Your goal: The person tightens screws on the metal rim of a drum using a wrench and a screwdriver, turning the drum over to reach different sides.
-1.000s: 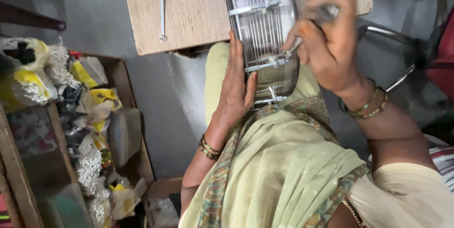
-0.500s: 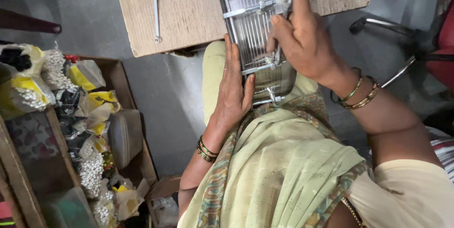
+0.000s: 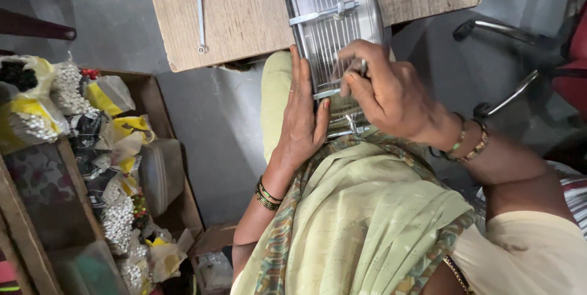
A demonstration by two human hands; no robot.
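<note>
Grille panel [image 3: 333, 26] looks like shiny ribbed metal or chromed plastic, can't tell which. Table [image 3: 244, 14] is matt, rough-grained wood, spanner [image 3: 200, 14] on it smooth bright metal. Bags [image 3: 116, 96] are glossy crinkly plastic.

Lying flat on the wooden board [image 3: 244, 20], a slim metal spanner [image 3: 200, 14]; crowding the wooden box [image 3: 177, 203] at the left, bags of small white parts [image 3: 119, 221] and yellow packets [image 3: 131, 127]; standing at the right, a chair frame [image 3: 513, 56].
</note>
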